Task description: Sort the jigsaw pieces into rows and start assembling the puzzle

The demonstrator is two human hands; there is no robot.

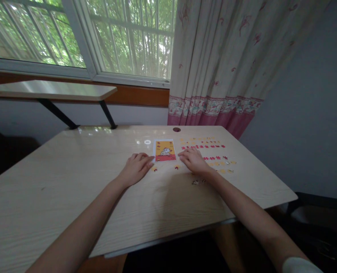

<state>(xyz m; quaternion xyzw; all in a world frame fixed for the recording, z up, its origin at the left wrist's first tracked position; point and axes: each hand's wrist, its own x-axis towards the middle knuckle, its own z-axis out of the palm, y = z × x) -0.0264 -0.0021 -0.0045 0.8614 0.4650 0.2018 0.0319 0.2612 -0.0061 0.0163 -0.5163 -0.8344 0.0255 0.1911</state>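
Observation:
A small picture card (165, 151), yellow above and red below with a white cartoon animal, lies flat between my hands. My left hand (138, 167) rests on the table with its fingers stretched out, the tips close to the card's lower left edge. To the right of the card, my right hand (195, 161) reaches in over the table, fingers extended and nothing visible in them. Below the card are two loose puzzle pieces, one on the left (155, 170) and one on the right (177, 167). My right hand partly covers the rows of red puzzle pieces (211, 146).
Rows of yellow pieces (214, 164) spread across the right of the table (71, 182). Darker pieces (196, 182) lie under my right forearm. A small white ring (147, 142) sits left of the card. A raised shelf (57, 91) stands at the back left, beside the curtain (214, 76).

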